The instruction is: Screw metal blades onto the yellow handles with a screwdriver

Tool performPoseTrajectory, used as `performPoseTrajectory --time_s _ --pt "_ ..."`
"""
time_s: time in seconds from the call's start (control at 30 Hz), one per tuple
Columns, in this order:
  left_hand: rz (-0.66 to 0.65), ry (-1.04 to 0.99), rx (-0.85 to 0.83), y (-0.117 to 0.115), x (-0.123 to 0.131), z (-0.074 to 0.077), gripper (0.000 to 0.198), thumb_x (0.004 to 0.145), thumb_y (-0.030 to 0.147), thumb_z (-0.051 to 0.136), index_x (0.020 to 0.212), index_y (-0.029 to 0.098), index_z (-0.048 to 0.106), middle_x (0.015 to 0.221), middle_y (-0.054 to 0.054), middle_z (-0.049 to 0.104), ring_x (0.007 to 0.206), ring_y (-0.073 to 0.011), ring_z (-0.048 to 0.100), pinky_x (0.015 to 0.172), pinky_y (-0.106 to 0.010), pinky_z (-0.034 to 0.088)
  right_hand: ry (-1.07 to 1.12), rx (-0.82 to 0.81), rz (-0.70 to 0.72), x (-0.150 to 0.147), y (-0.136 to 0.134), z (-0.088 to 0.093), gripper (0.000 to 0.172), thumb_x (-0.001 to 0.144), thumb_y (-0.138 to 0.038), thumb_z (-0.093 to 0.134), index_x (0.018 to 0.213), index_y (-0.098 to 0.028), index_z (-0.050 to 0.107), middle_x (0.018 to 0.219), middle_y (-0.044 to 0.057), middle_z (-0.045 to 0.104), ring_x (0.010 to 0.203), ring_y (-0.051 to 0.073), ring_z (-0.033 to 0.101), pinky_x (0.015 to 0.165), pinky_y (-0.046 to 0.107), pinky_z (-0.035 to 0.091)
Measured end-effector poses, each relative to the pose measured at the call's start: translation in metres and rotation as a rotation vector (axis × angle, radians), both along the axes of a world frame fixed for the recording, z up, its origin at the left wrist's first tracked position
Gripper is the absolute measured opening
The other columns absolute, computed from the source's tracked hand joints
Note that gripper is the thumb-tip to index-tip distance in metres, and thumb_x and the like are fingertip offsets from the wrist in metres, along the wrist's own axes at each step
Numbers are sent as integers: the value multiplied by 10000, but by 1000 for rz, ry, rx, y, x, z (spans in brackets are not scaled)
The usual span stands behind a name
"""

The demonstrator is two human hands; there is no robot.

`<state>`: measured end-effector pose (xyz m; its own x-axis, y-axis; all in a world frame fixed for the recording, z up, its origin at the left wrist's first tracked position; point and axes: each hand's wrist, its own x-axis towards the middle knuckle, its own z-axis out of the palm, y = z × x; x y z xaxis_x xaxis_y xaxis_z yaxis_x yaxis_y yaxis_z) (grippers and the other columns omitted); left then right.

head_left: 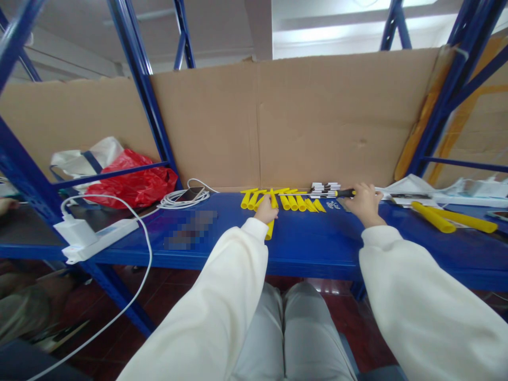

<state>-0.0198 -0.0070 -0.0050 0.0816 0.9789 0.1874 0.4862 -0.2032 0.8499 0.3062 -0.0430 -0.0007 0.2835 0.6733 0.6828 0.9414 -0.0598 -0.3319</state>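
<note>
"What sort of place are you sitting in?"
"A workshop, by the look: your blue worktop (313, 246) sits in a blue metal rack (142, 79)."
"What else tells you?"
"Cardboard (333, 116) stands behind it, a power strip (113, 237) lies to your left and yellow tubes (292, 202) lie before you."

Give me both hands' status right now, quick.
Left hand: closed on a yellow tube.
Right hand: closed, holding the black-and-yellow handle of a long, thin-shafted tool.
</note>
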Motion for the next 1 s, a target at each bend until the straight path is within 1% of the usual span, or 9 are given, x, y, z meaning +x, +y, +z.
performPoseTrajectory --time_s 0.17,0.33,0.47,0.6,0.77,0.9,1.0 --pt "7 17 -2 0 0 -1 526 965 -33 666 1454 145 587 1350 -141 830 652 -96 771 718 -210 658 2 4 12 -1 -1 1 329 833 -282 654 1105 -206 823 1178 194 751 1192 429 562 1045 633 439" --pt "-6 32 9 1 1 -1 518 960 -56 657 1439 129 583 1239 -121 846 654 -105 770 738 -222 668 -4 42 29 0 2 -1 298 804 -300 649 1041 -204 803 1112 177 730 1114 386 528 1003 578 413" --pt "-11 23 17 4 0 -2 543 936 -64 682 1434 128 585 1122 -83 854 635 -119 766 735 -243 678 -8 47 16 2 4 -2 293 794 -315 652 1017 -197 801 1069 172 713 1078 372 513 967 545 409" --pt "-23 -2 17 7 -1 -4 536 933 -38 713 1421 147 593 1101 -64 854 639 -121 767 722 -240 679 -14 31 2 1 4 -3 309 814 -327 646 1042 -202 813 1084 171 718 1091 380 526 962 544 417" --pt "-38 17 5 8 -1 -5 544 932 -47 687 1431 145 586 1096 -63 855 655 -126 772 732 -239 677 -22 -12 -30 3 5 -3 329 836 -337 671 1088 -211 842 1103 171 749 1135 398 564 974 563 447" --pt "-37 31 8 6 -1 -3 539 933 -49 674 1427 145 581 1111 -66 852 657 -126 775 736 -239 678 -7 -7 12 5 6 -6 343 832 -330 679 1097 -216 864 1107 175 791 1151 415 603 979 595 492" --pt "-38 44 3 4 -1 -2 513 948 -50 650 1417 145 575 1133 -73 848 655 -118 770 711 -224 662 13 -46 27 6 6 -6 352 841 -309 671 1113 -234 881 1148 172 825 1182 429 637 997 614 517"
